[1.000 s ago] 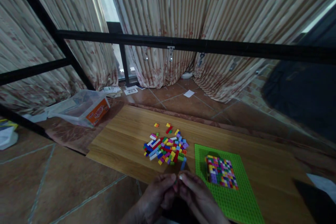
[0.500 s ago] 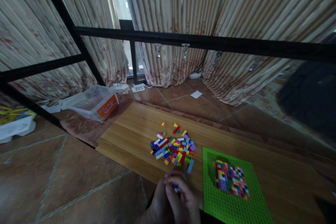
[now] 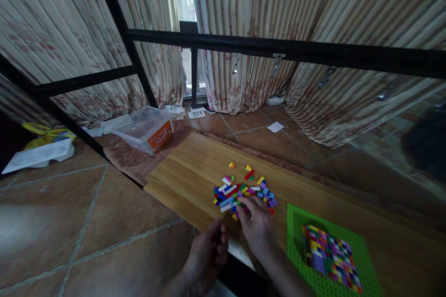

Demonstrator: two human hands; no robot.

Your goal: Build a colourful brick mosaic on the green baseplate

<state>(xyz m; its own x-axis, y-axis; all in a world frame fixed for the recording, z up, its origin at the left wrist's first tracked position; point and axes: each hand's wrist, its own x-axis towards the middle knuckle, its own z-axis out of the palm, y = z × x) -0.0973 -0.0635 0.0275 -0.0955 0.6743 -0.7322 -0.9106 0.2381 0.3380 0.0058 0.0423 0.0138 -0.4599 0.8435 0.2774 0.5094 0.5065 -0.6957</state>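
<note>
My right hand (image 3: 259,222) reaches over the heap of loose toy building bricks (image 3: 230,192), its thumb and forefinger close together among them. Whether a brick sits between those fingertips is hard to make out. Nearer to me, my left hand (image 3: 209,248) is curled closed by the table's front edge, and what it holds, if anything, is hidden. To the right lies a green studded baseplate (image 3: 296,241), bearing a many-coloured block built of bricks (image 3: 331,257).
The bricks and baseplate lie on a long wooden table (image 3: 181,171). Past its left end stands a clear plastic bin (image 3: 142,127) with an orange label. A black metal frame (image 3: 237,46) crosses before striped curtains (image 3: 251,4). White paper (image 3: 275,126) lies on the tiled floor.
My hands, together before, have parted: the right went forward onto the brick heap, the left stayed near the table's edge. The view has shifted, so the scene sits further right.
</note>
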